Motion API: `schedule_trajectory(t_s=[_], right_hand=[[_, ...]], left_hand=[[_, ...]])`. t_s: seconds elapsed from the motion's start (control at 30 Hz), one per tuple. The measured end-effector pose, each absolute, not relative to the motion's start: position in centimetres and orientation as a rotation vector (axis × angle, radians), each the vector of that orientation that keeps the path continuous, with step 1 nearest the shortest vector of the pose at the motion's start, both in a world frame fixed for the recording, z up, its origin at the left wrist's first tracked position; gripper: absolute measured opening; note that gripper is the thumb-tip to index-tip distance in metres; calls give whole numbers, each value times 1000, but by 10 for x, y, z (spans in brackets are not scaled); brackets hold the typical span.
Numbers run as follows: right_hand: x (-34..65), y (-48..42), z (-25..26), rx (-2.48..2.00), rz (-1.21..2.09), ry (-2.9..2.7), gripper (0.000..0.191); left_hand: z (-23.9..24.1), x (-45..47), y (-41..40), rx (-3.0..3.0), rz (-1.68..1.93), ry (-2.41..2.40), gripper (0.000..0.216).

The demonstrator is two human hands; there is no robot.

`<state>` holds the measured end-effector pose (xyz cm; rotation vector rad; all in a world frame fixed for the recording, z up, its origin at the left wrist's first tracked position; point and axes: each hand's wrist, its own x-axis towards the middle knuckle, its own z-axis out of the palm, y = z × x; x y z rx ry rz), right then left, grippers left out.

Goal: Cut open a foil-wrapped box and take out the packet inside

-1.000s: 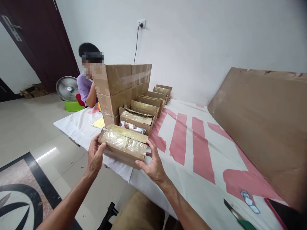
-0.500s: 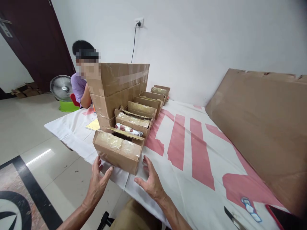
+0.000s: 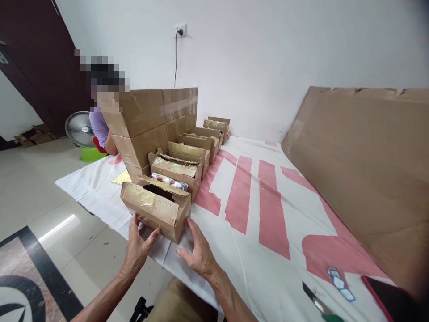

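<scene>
An open cardboard box (image 3: 164, 223) with clear tape on its flap stands at the near edge of the cloth-covered table. My left hand (image 3: 138, 246) is at its lower front left, fingertips against the cardboard and thumb spread away. On the other side my right hand (image 3: 199, 252) is open, fingertips at the box's right face, thumb apart. Neither hand is closed around it. Behind this box, a printed packet (image 3: 169, 180) partly shows in front of another open carton (image 3: 179, 169). More open cartons (image 3: 196, 145) run back in a row.
Stacked closed boxes (image 3: 147, 112) form a wall left of the row, with a co-worker (image 3: 100, 127) behind. A large cardboard sheet (image 3: 362, 161) leans at right. A knife (image 3: 317, 297), a blue-edged item (image 3: 340, 284) and a red-edged phone (image 3: 395, 299) lie front right.
Both hands have come closer to the near box, and the right fingertips now meet its side. The gap at the box's top looks wider. The view has shifted slightly to the right.
</scene>
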<state>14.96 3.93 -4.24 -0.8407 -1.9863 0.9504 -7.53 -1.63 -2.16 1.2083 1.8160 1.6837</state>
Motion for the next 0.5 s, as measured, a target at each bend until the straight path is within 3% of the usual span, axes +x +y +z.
schedule_trajectory(t_s=[0.17,0.5], right_hand=[[146,41,-45,-866,927,-2003,96],[147,39,-42,-869,871,-1947,73]], left_hand=[[-18,-77,-10,1236,1683,1812,99],[-25,-80,-16,1280,1630,1838,104]])
